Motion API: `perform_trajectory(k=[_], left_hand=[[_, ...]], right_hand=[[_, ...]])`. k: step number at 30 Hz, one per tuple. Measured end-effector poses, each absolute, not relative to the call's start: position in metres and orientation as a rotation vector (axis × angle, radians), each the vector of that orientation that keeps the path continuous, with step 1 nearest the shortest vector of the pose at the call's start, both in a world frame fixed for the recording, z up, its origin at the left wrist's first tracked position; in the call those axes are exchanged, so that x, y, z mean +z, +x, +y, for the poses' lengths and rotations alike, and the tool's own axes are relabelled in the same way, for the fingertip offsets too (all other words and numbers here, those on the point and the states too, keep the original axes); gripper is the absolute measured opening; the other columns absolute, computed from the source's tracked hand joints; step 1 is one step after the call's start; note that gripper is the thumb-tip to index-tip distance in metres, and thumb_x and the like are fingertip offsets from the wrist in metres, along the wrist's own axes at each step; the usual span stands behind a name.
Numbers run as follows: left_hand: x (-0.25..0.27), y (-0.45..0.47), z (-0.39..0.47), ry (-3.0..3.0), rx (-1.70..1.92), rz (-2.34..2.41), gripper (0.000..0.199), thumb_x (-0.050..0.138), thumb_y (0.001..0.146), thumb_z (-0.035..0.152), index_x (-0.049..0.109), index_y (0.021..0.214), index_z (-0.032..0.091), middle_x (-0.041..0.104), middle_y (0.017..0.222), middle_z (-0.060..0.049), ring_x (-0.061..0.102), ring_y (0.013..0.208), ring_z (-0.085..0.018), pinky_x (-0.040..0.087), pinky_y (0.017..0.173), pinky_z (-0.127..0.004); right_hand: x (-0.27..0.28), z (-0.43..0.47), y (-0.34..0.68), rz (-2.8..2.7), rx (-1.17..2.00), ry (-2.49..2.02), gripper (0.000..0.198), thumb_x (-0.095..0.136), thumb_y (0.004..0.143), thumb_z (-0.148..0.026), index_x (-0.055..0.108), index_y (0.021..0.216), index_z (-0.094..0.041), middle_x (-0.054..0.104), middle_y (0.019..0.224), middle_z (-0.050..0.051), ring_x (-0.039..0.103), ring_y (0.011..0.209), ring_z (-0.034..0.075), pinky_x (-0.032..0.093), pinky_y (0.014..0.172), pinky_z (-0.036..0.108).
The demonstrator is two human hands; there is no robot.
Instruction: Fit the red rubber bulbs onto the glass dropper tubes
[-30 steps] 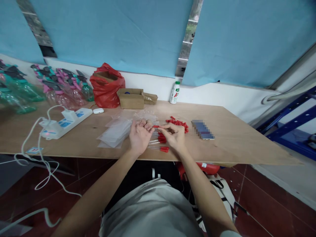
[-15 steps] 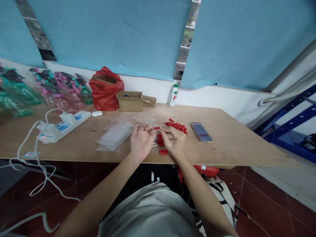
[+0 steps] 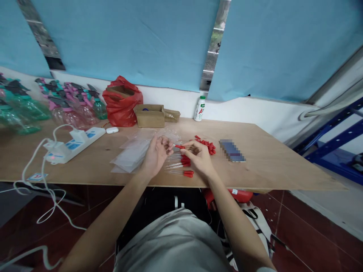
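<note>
Blue sheets (image 3: 127,41) cover most of the wall at the back, above a wooden counter (image 3: 269,158) that runs across the whole view. Spray bottles (image 3: 68,109) in green and pink crowd its far left, next to a bulging red plastic bag (image 3: 121,109). A white power strip (image 3: 76,145) lies in front of the bottles with plugs in it. Flat clear plastic bags (image 3: 129,156) spread out just left of the hands. An open cardboard box (image 3: 151,120) stands beside the red bag. The left hand (image 3: 157,155) is raised over the counter with its fingers curled; whether they grip the dropper's clear stem, I cannot tell. The right hand (image 3: 200,156) pinches a red bulb between thumb and fingers. A phone (image 3: 232,150) lies to its right, and a white bottle (image 3: 200,109) with a green cap stands near the wall. Loose red bulbs (image 3: 210,146) are heaped behind the right hand. Red-bulbed droppers (image 3: 188,173) lie below and between the hands. Smallest is the held dropper's red bulb (image 3: 179,146), level between both hands.
</note>
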State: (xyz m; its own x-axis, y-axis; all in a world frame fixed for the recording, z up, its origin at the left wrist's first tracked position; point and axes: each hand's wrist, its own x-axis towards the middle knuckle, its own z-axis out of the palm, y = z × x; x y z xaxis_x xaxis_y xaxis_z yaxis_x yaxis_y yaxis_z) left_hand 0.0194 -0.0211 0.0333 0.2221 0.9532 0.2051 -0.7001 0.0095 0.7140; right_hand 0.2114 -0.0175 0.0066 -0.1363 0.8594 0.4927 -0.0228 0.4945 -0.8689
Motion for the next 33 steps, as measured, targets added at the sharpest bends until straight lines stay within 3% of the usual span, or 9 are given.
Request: perform_trajectory(k=[3, 5, 9, 14, 18, 22, 27, 33], left_hand=[[0.027, 0.011, -0.012, 1.104, 1.389, 0.637, 0.030, 0.061, 0.103, 0.046, 0.061, 0.090, 0.019, 0.070, 0.108, -0.009, 0.064, 0.084, -0.017, 0.048, 0.063, -0.026], [0.021, 0.004, -0.005, 1.255, 1.496, 0.910, 0.021, 0.060, 0.102, 0.040, 0.065, 0.098, 0.021, 0.072, 0.115, -0.008, 0.067, 0.088, -0.018, 0.049, 0.066, -0.028], [0.013, -0.009, 0.005, 1.681, 1.507, 1.274, 0.014, 0.059, 0.101, 0.032, 0.068, 0.097, 0.023, 0.078, 0.102, -0.005, 0.070, 0.096, -0.022, 0.051, 0.086, -0.034], [0.005, -0.012, 0.004, 2.068, 1.312, 1.417, 0.018, 0.057, 0.104, 0.033, 0.070, 0.097, 0.023, 0.078, 0.095, -0.005, 0.069, 0.087, -0.023, 0.050, 0.085, -0.037], [-0.005, -0.006, 0.005, 2.195, 1.252, 1.378, 0.016, 0.057, 0.104, 0.028, 0.072, 0.108, 0.024, 0.078, 0.105, -0.006, 0.069, 0.097, -0.025, 0.050, 0.091, -0.038], [-0.010, -0.004, 0.006, 2.390, 1.185, 1.282, 0.020, 0.054, 0.104, 0.022, 0.072, 0.112, 0.024, 0.076, 0.114, -0.008, 0.067, 0.112, -0.028, 0.048, 0.102, -0.043], [-0.007, -0.002, 0.003, 2.416, 1.177, 1.283, 0.023, 0.050, 0.105, 0.020, 0.071, 0.112, 0.024, 0.075, 0.114, -0.009, 0.065, 0.115, -0.030, 0.049, 0.102, -0.044], [-0.008, -0.002, 0.004, 2.296, 1.232, 1.400, 0.020, 0.054, 0.102, 0.019, 0.069, 0.113, 0.025, 0.075, 0.109, -0.009, 0.068, 0.109, -0.029, 0.051, 0.098, -0.043]], right_hand=[[0.004, -0.011, 0.219, -1.573, 0.768, -0.866, 0.026, 0.082, 0.089, -0.040, 0.077, 0.105, -0.020, 0.082, 0.098, 0.008, 0.078, 0.089, 0.022, 0.061, 0.084, 0.033], [0.004, -0.008, 0.229, -1.644, 0.661, -0.972, 0.022, 0.076, 0.093, -0.036, 0.076, 0.107, -0.019, 0.083, 0.100, 0.009, 0.078, 0.091, 0.022, 0.059, 0.084, 0.033], [0.005, -0.007, 0.246, -1.817, 0.574, -1.113, 0.011, 0.069, 0.096, -0.026, 0.075, 0.101, -0.019, 0.083, 0.096, 0.008, 0.079, 0.089, 0.023, 0.058, 0.081, 0.033], [0.005, -0.006, 0.252, -1.938, 0.484, -1.249, 0.007, 0.075, 0.092, -0.022, 0.081, 0.093, -0.019, 0.082, 0.089, 0.006, 0.075, 0.078, 0.021, 0.055, 0.078, 0.033], [0.004, -0.005, 0.250, -1.981, 0.485, -1.300, 0.009, 0.078, 0.093, -0.026, 0.085, 0.094, -0.020, 0.082, 0.089, 0.004, 0.073, 0.077, 0.020, 0.053, 0.078, 0.031], [0.008, -0.006, 0.250, -1.958, 0.441, -1.276, 0.025, 0.068, 0.102, -0.035, 0.084, 0.090, -0.019, 0.080, 0.085, 0.005, 0.071, 0.076, 0.022, 0.051, 0.076, 0.032], [0.015, 0.000, 0.252, -1.921, 0.345, -1.256, 0.022, 0.062, 0.101, -0.021, 0.082, 0.094, -0.019, 0.083, 0.094, 0.005, 0.075, 0.087, 0.023, 0.053, 0.087, 0.034], [0.036, 0.051, 0.242, -2.274, 0.404, -1.161, 0.017, 0.070, 0.094, -0.014, 0.084, 0.101, -0.020, 0.083, 0.093, 0.004, 0.073, 0.082, 0.019, 0.052, 0.079, 0.028]])
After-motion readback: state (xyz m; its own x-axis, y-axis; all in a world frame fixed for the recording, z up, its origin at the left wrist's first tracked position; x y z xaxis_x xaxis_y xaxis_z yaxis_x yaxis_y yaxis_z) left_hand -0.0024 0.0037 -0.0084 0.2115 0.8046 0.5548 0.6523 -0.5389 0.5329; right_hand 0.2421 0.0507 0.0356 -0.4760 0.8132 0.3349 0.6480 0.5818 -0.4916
